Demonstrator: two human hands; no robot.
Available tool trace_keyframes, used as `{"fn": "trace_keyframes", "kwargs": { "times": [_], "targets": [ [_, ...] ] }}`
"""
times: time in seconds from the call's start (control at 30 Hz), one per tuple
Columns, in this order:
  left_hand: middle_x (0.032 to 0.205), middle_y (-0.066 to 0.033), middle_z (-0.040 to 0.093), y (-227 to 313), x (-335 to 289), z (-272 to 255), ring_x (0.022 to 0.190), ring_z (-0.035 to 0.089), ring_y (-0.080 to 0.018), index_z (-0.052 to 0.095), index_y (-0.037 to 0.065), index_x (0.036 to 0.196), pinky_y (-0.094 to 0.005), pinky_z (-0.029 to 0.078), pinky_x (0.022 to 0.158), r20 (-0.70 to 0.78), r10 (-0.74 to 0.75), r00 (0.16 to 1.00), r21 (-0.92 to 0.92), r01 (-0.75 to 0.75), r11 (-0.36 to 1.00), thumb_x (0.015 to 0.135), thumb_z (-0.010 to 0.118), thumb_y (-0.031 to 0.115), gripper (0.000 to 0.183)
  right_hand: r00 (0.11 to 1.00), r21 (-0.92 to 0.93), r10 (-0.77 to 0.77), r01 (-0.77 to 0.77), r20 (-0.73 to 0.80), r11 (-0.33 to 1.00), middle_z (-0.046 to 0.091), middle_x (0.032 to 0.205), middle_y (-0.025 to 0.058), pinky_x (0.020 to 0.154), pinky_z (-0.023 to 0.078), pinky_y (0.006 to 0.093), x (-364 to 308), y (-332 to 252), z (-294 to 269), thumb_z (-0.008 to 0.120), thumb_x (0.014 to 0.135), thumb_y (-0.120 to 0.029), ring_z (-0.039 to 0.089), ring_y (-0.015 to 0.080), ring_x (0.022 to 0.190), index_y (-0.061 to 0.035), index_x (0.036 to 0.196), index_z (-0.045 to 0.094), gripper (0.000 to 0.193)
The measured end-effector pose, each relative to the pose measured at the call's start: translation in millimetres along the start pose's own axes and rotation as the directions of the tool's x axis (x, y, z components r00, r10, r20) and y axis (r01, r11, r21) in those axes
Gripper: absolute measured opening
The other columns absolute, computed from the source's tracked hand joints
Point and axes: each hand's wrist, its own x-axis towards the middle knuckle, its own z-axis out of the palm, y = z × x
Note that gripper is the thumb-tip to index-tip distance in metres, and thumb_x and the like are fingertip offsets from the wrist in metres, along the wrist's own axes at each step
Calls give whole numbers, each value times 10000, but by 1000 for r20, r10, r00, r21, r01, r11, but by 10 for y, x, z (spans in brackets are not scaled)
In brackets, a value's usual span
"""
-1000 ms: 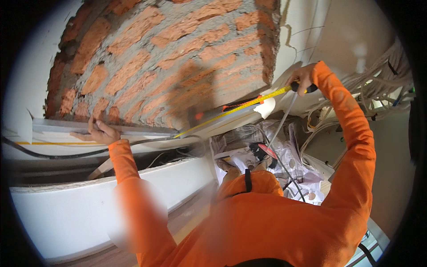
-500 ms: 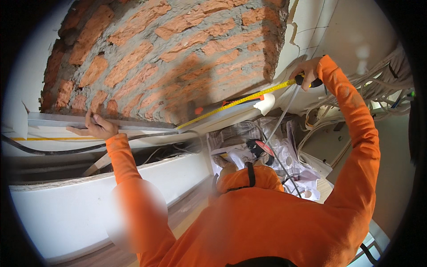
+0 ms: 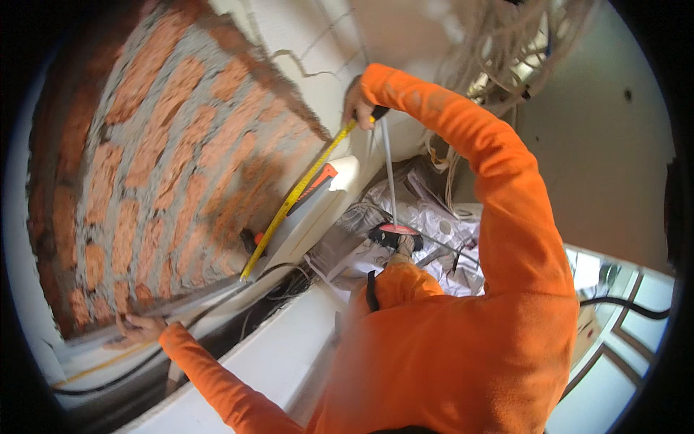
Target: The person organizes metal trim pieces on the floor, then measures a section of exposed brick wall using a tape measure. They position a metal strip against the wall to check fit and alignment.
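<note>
My right hand (image 3: 359, 105) is closed around a black-and-yellow tape measure (image 3: 379, 113) at the upper middle. Its yellow blade (image 3: 295, 194) slants down leftward along the exposed brickwork (image 3: 163, 181), ending by the end of a long grey metal strip (image 3: 206, 297). That strip lies along the lower edge of the bricks. My left hand (image 3: 142, 328) rests against the strip with its fingers apart. Beside the blade, on the ledge, lies a tool with an orange-and-black handle (image 3: 314, 186). A dark object with an orange-red end (image 3: 250, 239) is near the blade's lower end.
A thin pale rod (image 3: 389, 170) stands below my right hand. Bundled cables (image 3: 506, 58) hang at the upper right. Crumpled white sheeting (image 3: 441, 231) covers the floor around my feet. A black cable (image 3: 210, 312) runs along the gap behind a white panel (image 3: 267, 362).
The view has turned, so the wall and ledge slope more steeply. My right hand still holds the tape measure with its blade out. My left hand stays at the metal strip.
</note>
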Motion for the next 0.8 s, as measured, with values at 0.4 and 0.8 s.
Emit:
{"fn": "trace_keyframes", "kwargs": {
  "times": [0.4, 0.8],
  "targets": [
    [1581, -184, 22, -14, 41, -44, 1297, 374, -237, 626, -7, 1130, -405, 477, 885, 15, 138, 990, 124, -139, 982, 1000, 517, 287, 340, 999, 172, -28, 25, 15, 985, 689, 1010, 7, 764, 482, 336, 277, 275, 194, 760, 560, -255, 611, 169, 894, -162, 1266, 649, 721],
    [1574, -211, 18, -137, 27, -82, 1261, 444, -249, 628, -11, 1152, -390, 511, 821, 24, 141, 990, 144, -143, 979, 994, 511, 327, 392, 999, 110, -12, 17, -47, 994, 697, 972, 12, 752, 478, 346, 92, 136, 183, 756, 549, -235, 618, 176, 875, -156, 1269, 646, 733]
  ]
}}
